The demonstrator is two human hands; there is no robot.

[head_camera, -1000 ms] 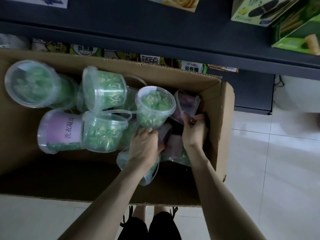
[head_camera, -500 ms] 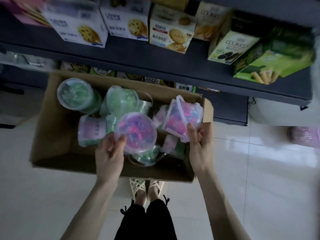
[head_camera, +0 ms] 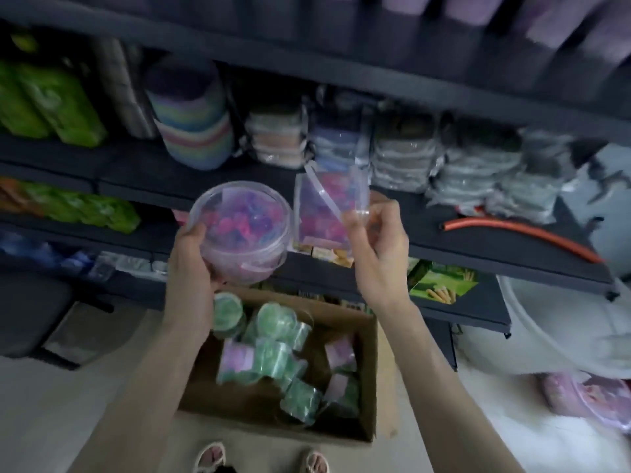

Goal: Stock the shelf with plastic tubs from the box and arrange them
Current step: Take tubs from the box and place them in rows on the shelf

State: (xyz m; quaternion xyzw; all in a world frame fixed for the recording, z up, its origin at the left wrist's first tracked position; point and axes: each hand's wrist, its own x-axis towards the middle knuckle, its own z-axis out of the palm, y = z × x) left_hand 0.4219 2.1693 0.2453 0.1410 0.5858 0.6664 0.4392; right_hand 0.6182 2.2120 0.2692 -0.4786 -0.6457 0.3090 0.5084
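My left hand (head_camera: 191, 268) grips a clear plastic tub (head_camera: 244, 223) of pink and purple pods, its lid facing me. My right hand (head_camera: 379, 247) holds a second pink tub (head_camera: 324, 206) lying on its side, fingers around its rim and thin handle. Both tubs are raised in front of the dark shelf (head_camera: 444, 247). Below them on the floor stands the open cardboard box (head_camera: 368, 387) with several green and purple tubs (head_camera: 273, 353) lying inside.
The shelf holds a stack of pastel cups (head_camera: 194, 131), bagged packs (head_camera: 403, 155), green packets (head_camera: 51, 104) and a red hose (head_camera: 522, 233). A snack box (head_camera: 440, 285) sits on a lower shelf. A pink tub (head_camera: 587, 397) lies on the floor at right. My feet (head_camera: 259, 459) stand behind the box.
Both hands reached into the box, each took a pink tub, and lifted them up out of it to shelf height. The view tilted up from the box to the shelves.
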